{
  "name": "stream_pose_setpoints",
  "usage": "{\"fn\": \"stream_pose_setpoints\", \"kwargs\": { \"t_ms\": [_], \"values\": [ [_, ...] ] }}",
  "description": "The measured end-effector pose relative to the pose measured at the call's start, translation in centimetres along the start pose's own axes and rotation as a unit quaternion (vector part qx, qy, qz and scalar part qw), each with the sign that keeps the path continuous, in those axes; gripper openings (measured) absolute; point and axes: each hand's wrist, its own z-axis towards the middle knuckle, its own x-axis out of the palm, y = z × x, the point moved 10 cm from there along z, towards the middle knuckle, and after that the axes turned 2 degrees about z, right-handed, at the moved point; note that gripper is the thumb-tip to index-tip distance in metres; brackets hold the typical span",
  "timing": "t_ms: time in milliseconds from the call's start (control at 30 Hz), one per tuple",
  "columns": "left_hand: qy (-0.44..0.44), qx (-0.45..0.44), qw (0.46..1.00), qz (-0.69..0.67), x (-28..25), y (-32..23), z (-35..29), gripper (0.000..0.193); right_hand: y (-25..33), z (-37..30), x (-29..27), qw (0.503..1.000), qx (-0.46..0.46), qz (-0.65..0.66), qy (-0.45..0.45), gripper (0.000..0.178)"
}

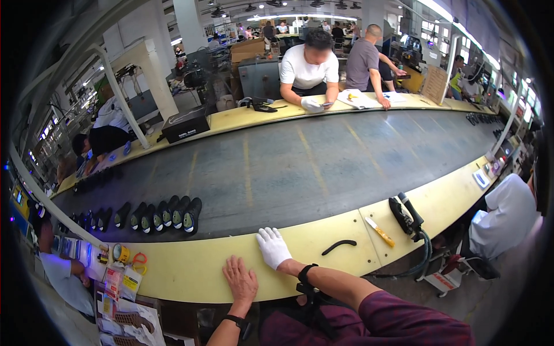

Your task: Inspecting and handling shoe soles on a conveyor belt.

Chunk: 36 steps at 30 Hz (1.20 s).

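Observation:
My left hand [240, 279], bare, lies flat on the pale yellow bench top [184, 271] with its fingers stretched out, holding nothing. My right hand [273, 248] wears a white glove and rests palm down by the bench's far edge, also without anything in it. Right of the glove lies a curved black strip [339, 247]. Farther right is a knife [381, 232] with an orange-yellow handle. Beyond it sits a black hand tool [407, 216] with a dark hose running off the bench.
Past the bench runs a wide grey conveyor belt [277, 167] carrying a row of black shoes [167, 214] at left. Tape [120, 252] and scissors [139, 262] lie at the bench's left end. A black box [186, 125] and a person in white [310, 66] are opposite.

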Motion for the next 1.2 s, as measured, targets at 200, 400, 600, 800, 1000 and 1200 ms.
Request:
{"fn": "stream_pose_setpoints", "kwargs": {
  "t_ms": [200, 400, 600, 800, 1000, 1200],
  "values": [
    [-0.019, 0.015, 1.000, 0.018, 0.4, 0.2, -0.3, 0.066, -0.3, -0.3, 0.9, 1.000, -0.001, -0.004, -0.011, 0.049],
    [-0.014, 0.016, 1.000, 0.001, 1.5, 1.6, 0.0, 0.066, -0.9, -0.9, 2.4, 0.999, 0.034, 0.039, 0.012, 0.048],
    [-0.091, 0.049, 0.993, 0.065, -1.5, -0.1, -0.1, 0.054, 0.0, -2.3, 2.8, 0.997, 0.034, 0.021, 0.063, 0.048],
    [-0.034, 0.049, 0.997, 0.042, -1.3, -0.4, 0.2, 0.059, 0.5, -3.3, 2.7, 0.997, 0.034, 0.023, 0.071, 0.051],
    [-0.039, 0.060, 0.996, 0.060, -1.0, -0.4, 0.1, 0.057, 1.3, -4.0, 1.9, 0.998, 0.019, 0.041, 0.033, 0.050],
    [-0.054, 0.065, 0.994, 0.076, -0.8, -0.1, 0.1, 0.057, 1.6, -4.7, 2.1, 0.997, 0.023, 0.053, 0.041, 0.049]
  ]
}}
